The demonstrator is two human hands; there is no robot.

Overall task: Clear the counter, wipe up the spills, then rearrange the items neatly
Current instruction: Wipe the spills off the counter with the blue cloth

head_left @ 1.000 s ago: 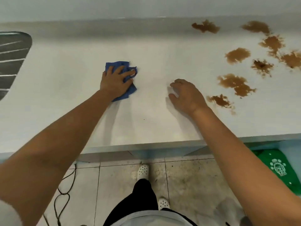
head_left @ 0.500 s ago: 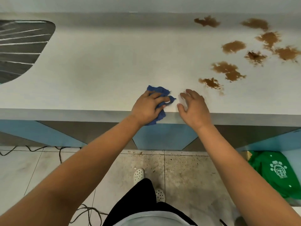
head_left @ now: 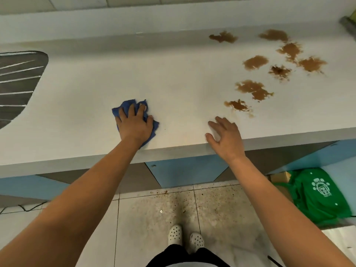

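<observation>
A crumpled blue cloth [head_left: 126, 106] lies on the white counter [head_left: 173, 79] near its front edge. My left hand [head_left: 134, 125] presses flat on the cloth with fingers spread over it. My right hand [head_left: 226, 136] rests at the counter's front edge, fingers straight, holding nothing. Several brown spills [head_left: 252, 89] spread over the right half of the counter; the nearest one [head_left: 238, 105] lies just beyond my right hand.
A dark ribbed sink drainboard [head_left: 17, 81] is set into the counter at the left. A green bag [head_left: 316, 195] sits on the floor under the counter at right. Crumbs dot the tiled floor [head_left: 154, 212] by my feet.
My left hand slid the blue cloth from the front edge by my right hand to the left and further onto the counter. My right hand stayed at the edge, its fingers now spread.
</observation>
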